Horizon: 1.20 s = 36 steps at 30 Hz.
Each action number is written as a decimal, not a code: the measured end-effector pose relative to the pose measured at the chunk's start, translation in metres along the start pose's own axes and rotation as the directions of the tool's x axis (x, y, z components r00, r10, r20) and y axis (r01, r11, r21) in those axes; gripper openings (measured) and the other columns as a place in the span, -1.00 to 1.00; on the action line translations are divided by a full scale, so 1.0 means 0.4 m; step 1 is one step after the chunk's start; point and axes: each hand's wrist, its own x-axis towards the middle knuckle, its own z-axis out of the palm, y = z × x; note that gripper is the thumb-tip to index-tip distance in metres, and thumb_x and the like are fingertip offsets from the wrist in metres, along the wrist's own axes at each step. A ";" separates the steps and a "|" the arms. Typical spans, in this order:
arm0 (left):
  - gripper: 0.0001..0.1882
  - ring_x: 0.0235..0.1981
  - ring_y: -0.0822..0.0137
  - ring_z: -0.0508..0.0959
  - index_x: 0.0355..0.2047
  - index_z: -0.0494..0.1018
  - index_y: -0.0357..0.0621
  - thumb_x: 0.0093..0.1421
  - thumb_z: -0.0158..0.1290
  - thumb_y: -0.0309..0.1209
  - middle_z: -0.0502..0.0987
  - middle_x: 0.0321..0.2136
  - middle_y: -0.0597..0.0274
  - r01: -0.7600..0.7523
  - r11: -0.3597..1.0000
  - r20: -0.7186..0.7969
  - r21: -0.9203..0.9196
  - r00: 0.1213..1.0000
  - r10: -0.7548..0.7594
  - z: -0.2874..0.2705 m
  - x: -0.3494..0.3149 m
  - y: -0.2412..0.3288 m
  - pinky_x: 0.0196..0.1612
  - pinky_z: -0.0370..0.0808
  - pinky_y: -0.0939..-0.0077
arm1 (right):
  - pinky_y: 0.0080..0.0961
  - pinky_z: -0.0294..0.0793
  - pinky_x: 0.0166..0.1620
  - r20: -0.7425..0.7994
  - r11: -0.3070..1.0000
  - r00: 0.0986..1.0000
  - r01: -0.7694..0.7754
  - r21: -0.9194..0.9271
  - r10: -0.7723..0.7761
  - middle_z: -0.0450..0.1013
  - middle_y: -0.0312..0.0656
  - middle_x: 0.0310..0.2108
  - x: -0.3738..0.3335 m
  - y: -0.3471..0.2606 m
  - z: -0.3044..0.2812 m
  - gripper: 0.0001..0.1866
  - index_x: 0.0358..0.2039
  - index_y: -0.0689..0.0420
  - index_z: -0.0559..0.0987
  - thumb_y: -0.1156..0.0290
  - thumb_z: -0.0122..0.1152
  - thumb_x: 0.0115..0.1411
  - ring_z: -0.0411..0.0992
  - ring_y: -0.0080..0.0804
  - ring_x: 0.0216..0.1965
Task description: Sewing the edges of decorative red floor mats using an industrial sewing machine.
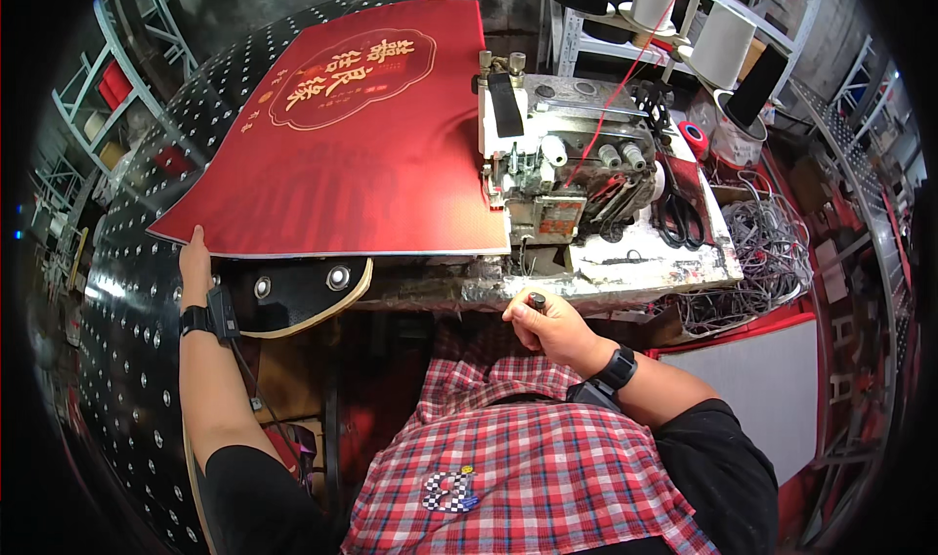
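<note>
Left hand point(195, 262): you pinch the near-left corner of the red panel point(391, 189), thumb on top, other fingers hidden
Right hand point(559, 328): your fingers curl round a small dark object point(536, 301)
Red panel: lies flat, right edge against the sewing machine point(576, 115)
Seam: you seem to be aligning that edge; next calls for steady, even guiding
</note>
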 end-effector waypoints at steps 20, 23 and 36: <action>-0.40 -0.35 -0.02 0.43 -0.43 0.43 -0.55 0.13 -0.09 -0.04 0.47 -0.41 -0.11 -0.367 0.924 -0.448 -0.105 0.847 0.286 -0.028 -0.124 0.028 -0.12 0.27 0.27 | -0.77 0.22 -0.56 -0.094 0.992 0.995 0.024 -0.125 -0.036 0.39 -0.26 -0.47 0.048 -0.057 0.017 -0.68 -0.02 0.11 0.37 0.32 -0.08 0.23 0.19 -0.71 -0.64; -0.46 -0.33 0.21 0.45 -0.39 0.44 -0.54 0.17 -0.10 -0.12 0.48 -0.32 -0.08 -0.320 0.935 -0.485 -0.153 0.849 0.211 -0.130 -0.300 0.062 -0.21 0.34 0.41 | -0.80 0.24 -0.55 -0.054 0.991 0.998 0.010 -0.134 -0.018 0.40 -0.22 -0.22 0.076 -0.075 0.034 -0.58 0.12 0.06 0.20 0.35 -0.14 0.24 0.24 -0.73 -0.63; -0.60 -0.02 0.11 0.32 -0.19 0.31 -0.40 0.20 -0.23 -0.25 0.25 -0.01 -0.13 -0.993 0.112 -0.783 0.026 0.049 0.621 -0.206 -0.909 0.384 0.01 0.27 0.26 | -0.52 0.35 -0.15 -0.223 0.989 0.968 0.131 0.061 -0.115 0.35 -0.22 -0.23 0.206 -0.040 0.062 -0.66 -0.03 0.14 0.37 0.41 -0.03 0.16 0.31 -0.53 -0.24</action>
